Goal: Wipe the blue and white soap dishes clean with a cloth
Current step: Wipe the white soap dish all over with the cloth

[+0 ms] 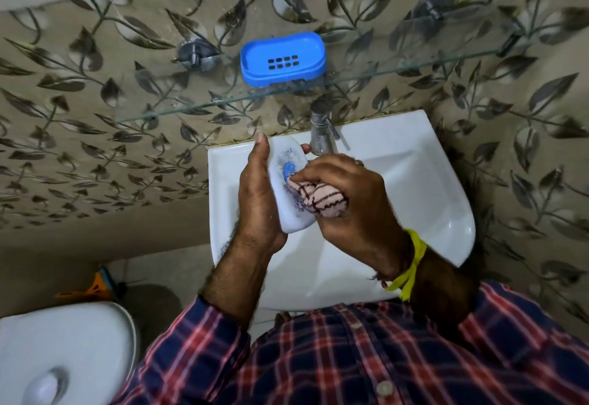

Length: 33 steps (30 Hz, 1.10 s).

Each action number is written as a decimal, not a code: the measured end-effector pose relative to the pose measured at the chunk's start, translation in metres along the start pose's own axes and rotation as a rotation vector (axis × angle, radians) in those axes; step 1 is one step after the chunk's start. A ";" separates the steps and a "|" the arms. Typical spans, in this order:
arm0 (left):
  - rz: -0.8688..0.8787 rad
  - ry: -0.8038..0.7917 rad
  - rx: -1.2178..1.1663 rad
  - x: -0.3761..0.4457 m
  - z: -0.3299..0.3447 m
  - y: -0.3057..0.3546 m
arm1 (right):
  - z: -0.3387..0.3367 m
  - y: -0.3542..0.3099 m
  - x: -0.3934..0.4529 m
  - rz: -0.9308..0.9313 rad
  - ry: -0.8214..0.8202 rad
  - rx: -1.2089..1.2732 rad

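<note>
Your left hand (259, 194) grip is closed round the white dish (291, 188), held tilted over the sink's (424, 181) left half; your right hand (347, 200) grip is clamped on the bunched cloth (315, 199), pressed into the dish; blue dish (283, 58) sits on the glass shelf (414, 67), near its front edge above the tap (322, 130).

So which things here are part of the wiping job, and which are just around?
In use: white soap dish in left hand; cloth in right hand; blue soap dish on glass shelf.
Just there: sink, tap, toilet.
</note>
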State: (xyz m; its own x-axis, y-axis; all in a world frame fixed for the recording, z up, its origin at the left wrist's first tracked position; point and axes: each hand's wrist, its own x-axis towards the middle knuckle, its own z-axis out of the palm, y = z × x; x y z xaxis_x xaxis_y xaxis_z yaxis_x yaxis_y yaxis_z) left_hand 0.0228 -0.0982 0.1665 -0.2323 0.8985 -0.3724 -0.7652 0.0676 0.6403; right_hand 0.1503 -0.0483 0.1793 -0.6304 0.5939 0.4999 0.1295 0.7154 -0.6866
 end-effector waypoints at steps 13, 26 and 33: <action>0.010 -0.057 -0.040 -0.007 0.002 -0.008 | 0.002 0.004 0.018 0.035 0.049 0.053; 0.143 0.093 0.170 -0.013 -0.010 -0.015 | 0.002 0.008 0.022 0.132 0.115 0.004; 0.084 0.025 0.051 -0.018 -0.010 -0.010 | 0.004 0.011 0.007 0.098 0.056 0.019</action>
State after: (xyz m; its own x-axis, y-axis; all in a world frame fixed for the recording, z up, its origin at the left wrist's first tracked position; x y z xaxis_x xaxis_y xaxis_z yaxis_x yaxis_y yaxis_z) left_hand 0.0281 -0.1195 0.1598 -0.3098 0.8909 -0.3321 -0.7111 0.0147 0.7029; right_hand 0.1442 -0.0380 0.1736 -0.5716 0.6809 0.4578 0.1740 0.6459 -0.7434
